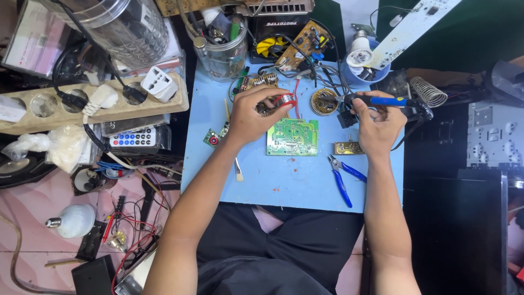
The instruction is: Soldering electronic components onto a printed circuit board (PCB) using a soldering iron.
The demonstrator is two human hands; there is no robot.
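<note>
Left hand (pixel 252 116): fingers closed around a small red-wired component (pixel 284 100), seemingly, just above the green circuit board (pixel 293 137), steadied for soldering. Right hand (pixel 376 124): pinches blue-handled soldering iron (pixel 376 100), right of board, pen-style for control.

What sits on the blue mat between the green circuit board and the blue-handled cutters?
Head view: bare blue mat between the green circuit board and the blue-handled cutters; the small brass-coloured part lies just above the cutters, beside the gap.

Single head-worn view, steeply downward, close above the blue work board (pixel 284 180).
</note>
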